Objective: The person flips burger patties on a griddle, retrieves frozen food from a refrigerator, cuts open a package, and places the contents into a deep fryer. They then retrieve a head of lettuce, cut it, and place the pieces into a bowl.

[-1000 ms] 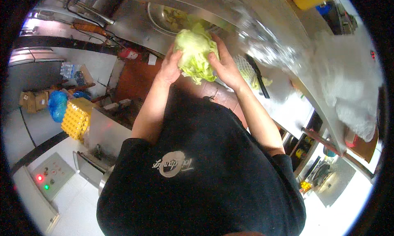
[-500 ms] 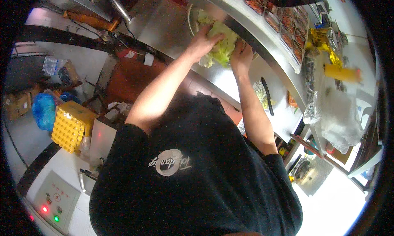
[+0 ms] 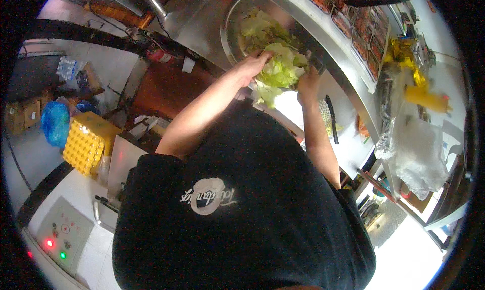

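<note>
Both of my hands grip a loose bunch of green lettuce [image 3: 281, 70] from its two sides. My left hand [image 3: 254, 67] has its thumb and fingers closed on the left edge of the leaves. On the opposite side, my right hand [image 3: 308, 86] is closed on them, its fingertips partly hidden. The bunch is at the near side of a round metal bowl [image 3: 224, 40], where more lettuce leaves [image 3: 260, 27] lie. To the right of my right hand, a black knife [image 3: 332, 119] rests on a white board [image 3: 349, 144], beside a white foam net [image 3: 324, 112].
A steel counter [image 3: 194, 30] extends left of the bowl. On the raised shelf at far right sit several packs of reddish food [image 3: 361, 32]. Further right are a yellow squeeze bottle [image 3: 427, 98] and clear plastic bags [image 3: 419, 156]. Yellow egg trays [image 3: 83, 146] stand at the left.
Both hands have drawn the lettuce nearer to me, and the bunch has come out toward the bowl's near rim. More leaves in the bowl now show behind it.
</note>
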Demonstrator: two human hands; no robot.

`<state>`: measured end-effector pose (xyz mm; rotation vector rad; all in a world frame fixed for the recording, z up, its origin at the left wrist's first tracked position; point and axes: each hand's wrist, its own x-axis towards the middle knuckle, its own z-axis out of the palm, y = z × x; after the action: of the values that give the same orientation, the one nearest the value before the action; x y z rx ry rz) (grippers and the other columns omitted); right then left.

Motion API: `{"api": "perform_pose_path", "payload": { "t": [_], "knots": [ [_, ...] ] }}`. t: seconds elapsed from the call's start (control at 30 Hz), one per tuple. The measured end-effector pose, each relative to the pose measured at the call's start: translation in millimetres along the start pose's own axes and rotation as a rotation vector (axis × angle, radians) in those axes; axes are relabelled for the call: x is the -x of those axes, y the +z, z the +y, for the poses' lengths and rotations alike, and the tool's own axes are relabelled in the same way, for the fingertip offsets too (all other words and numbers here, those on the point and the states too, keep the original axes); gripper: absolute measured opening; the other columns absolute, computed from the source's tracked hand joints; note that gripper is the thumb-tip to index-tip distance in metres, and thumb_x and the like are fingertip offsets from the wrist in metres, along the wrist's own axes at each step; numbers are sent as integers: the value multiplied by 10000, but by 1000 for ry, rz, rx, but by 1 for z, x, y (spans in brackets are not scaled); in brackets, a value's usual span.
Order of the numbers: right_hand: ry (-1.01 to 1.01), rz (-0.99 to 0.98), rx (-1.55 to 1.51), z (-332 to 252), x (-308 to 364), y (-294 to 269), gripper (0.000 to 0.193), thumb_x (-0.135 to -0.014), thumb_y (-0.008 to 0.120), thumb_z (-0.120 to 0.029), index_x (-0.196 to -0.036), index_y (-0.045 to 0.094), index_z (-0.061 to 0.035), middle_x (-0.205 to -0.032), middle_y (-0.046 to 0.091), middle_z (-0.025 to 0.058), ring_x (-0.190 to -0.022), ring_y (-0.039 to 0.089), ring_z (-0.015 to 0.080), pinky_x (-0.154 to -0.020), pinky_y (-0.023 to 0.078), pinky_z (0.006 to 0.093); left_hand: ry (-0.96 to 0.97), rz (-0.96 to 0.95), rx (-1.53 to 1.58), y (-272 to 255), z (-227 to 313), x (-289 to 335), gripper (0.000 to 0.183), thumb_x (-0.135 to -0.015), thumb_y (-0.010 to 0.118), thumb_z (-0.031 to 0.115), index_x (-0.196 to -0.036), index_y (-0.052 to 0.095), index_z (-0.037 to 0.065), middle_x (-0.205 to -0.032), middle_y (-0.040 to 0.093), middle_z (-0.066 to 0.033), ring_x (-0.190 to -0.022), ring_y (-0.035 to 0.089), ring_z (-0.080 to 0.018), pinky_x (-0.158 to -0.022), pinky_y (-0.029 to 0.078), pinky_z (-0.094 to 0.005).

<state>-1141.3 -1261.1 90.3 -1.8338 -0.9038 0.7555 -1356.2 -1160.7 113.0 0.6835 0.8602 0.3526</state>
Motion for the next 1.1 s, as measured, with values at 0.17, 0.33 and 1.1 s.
{"api": "perform_pose_path", "payload": {
  "t": [0.17, 0.33, 1.1],
  "knots": [
    [80, -258, 14, 7, -23, -23, 399, -990, 474, -123, -1347, 561, 31, -1264, 656, 203, -1171, 626, 292, -993, 484, 395, -19, 22, 528, 10, -10, 21, 672, -1059, 323, 648, -1509, 454, 165, -1453, 567, -80, -1313, 568, -280, -1070, 498, -505],
    [-84, -252, 79, -1, -59, -6, 431, -993, 534, -192, -1364, 566, 26, -1293, 649, 196, -1214, 607, 284, -1035, 464, 390, 132, -86, 691, 11, 4, 7, 824, -1012, 210, 737, -1532, 421, 134, -1522, 510, -117, -1363, 522, -332, -1137, 427, -554],
    [-122, -390, 109, -147, 19, 58, 985, -736, 909, -358, -1476, 390, 32, -1399, 563, 220, -1306, 562, 323, -1104, 456, 400, 340, 24, 162, -24, 26, 28, 634, -1100, 335, 545, -1539, 395, 93, -1514, 478, -111, -1397, 463, -227, -1141, 416, -407]
  ]
}}
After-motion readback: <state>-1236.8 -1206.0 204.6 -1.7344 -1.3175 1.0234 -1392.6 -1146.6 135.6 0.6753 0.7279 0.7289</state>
